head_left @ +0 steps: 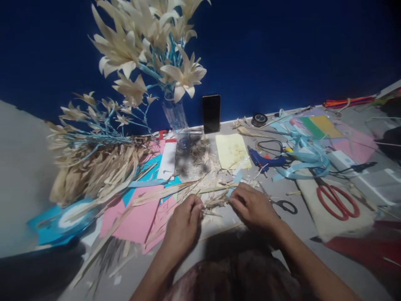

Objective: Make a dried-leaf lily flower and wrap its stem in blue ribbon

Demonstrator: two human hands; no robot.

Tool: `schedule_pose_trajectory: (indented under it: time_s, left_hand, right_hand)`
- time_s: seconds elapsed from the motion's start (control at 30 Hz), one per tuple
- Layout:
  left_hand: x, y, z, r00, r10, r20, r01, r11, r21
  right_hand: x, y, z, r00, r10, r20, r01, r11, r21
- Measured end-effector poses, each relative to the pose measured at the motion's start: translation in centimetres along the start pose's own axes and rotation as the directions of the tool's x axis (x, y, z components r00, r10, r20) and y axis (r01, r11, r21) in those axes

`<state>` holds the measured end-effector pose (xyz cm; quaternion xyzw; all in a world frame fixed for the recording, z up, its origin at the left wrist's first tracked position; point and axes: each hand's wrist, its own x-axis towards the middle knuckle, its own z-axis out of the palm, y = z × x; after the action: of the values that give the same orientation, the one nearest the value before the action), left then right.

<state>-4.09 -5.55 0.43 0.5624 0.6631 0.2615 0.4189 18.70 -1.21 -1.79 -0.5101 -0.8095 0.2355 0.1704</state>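
Left hand (184, 221) and right hand (253, 205): fingers curled nearly closed, facing each other across loose dry strips (216, 202); whether either grip has hold of a strip cannot be told. The strips lie between the hands, among scraps. Judged finished: pale flowers (185, 75) on blue stems, standing in a clear vase (177, 119). Judged outstanding: dry husks (102, 173) heaped at the left, apparently unworked; blue ribbon (299, 133) and glue gun (266, 161) lie unused at the right

Before you, grey surface (283, 189) bears dry strips (216, 202), pink sheets (138, 221) to left, yellow sheet (230, 146), glue gun (267, 161), clear vase (177, 119).
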Motion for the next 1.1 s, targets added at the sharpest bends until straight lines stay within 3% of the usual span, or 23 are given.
schedule_pose_trajectory:
  time_s: [0.17,0.3,0.4,0.47,0.53,0.6,0.67,0.73,0.87,0.93,1.0,1.1]
  left_hand:
    - [0.1,-0.1,-0.6,0.996,0.034,-0.088,-0.044,0.992,-0.119]
    - [-0.5,-0.4,-1.2,0.997,0.016,-0.081,-0.032,0.979,-0.201]
    - [-1.1,-0.5,-1.4,0.995,-0.018,-0.102,-0.011,0.961,-0.278]
    - [-1.3,-0.3,-1.2,0.992,-0.031,-0.119,-0.008,0.952,-0.307]
    - [-1.4,-0.1,-0.9,0.989,-0.027,-0.146,-0.019,0.952,-0.305]
    - [-1.6,0.2,-0.5,0.98,-0.02,-0.196,-0.034,0.963,-0.268]
    - [-1.7,0.3,-0.3,0.969,-0.012,-0.246,-0.047,0.971,-0.235]
    - [-2.0,0.2,-0.3,0.966,-0.02,-0.259,-0.044,0.97,-0.24]
    - [-2.6,-0.3,-1.1,0.933,-0.096,-0.348,-0.038,0.933,-0.359]
    - [-2.7,-0.5,-1.4,0.947,-0.102,-0.306,-0.046,0.896,-0.442]
    - [-2.7,-0.4,-1.2,0.988,-0.045,-0.145,-0.029,0.88,-0.475]
    - [-2.4,-0.3,-0.5,0.999,0.047,0.004,-0.04,0.891,-0.453]
  right_hand:
    - [-0.6,1.0,-0.2,1.0,-0.002,-0.029,0.002,1.0,-0.015]
    - [-0.5,0.8,-0.8,0.987,-0.004,-0.164,0.026,0.991,0.132]
    - [-0.1,-0.4,-1.6,0.986,0.011,-0.169,0.035,0.965,0.262]
    - [0.1,-1.8,-1.7,0.997,0.021,-0.076,0.012,0.914,0.405]
    - [0.3,-3.5,-1.1,0.989,0.039,0.141,-0.115,0.801,0.587]
    - [0.3,-5.0,0.0,0.917,0.031,0.398,-0.33,0.62,0.712]
    - [0.3,-5.8,1.0,0.849,0.018,0.529,-0.475,0.465,0.747]
    - [0.2,-6.0,1.6,0.846,0.05,0.531,-0.498,0.428,0.754]
    - [0.1,-5.4,1.5,0.883,0.112,0.457,-0.45,0.484,0.75]
    - [-0.1,-5.3,1.4,0.892,0.103,0.44,-0.434,0.465,0.772]
    - [-0.2,-5.3,1.5,0.897,0.059,0.438,-0.419,0.425,0.802]
    - [-0.4,-5.4,1.9,0.891,-0.033,0.452,-0.413,0.352,0.84]
